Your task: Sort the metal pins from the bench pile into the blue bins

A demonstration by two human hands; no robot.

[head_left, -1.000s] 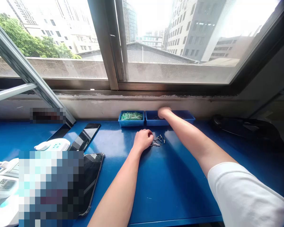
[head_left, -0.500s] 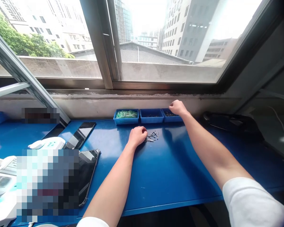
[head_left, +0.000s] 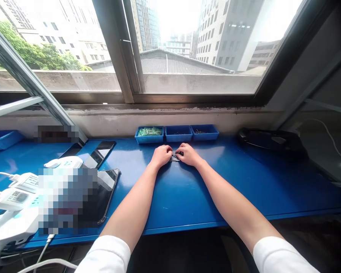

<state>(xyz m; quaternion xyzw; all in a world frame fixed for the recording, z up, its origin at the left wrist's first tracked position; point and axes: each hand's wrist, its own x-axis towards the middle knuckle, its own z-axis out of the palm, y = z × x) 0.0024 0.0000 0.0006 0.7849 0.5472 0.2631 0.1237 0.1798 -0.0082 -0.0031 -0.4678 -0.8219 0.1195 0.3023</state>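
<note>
Head view. Small metal pins (head_left: 175,159) lie on the blue desk (head_left: 184,201), in the gap between the two hands, near the row of bins. The left hand (head_left: 161,155) is beside them on one side, the right hand (head_left: 188,154) on the other, fingers of both curled inward toward the pins. State of each grip: cannot tell; the fingertips are partly hidden and the pins are too small to say whether any is pinched. The hands themselves cover part of the pile.

Behind the hands, along the wall, three blue bins in a row: left bin (head_left: 149,139) with green pieces (head_left: 150,131), middle bin (head_left: 178,138) and right bin (head_left: 205,137), each with small dark bits inside.

Left side of desk is crowded: phone (head_left: 102,151), tablet (head_left: 109,197) and white power strip (head_left: 14,231) with plugs in it; a blurred patch hides part of the tablet and strip. A metal post (head_left: 42,91) slants down behind the phone. Right side: a long black object (head_left: 268,142), well apart from the right hand.
</note>
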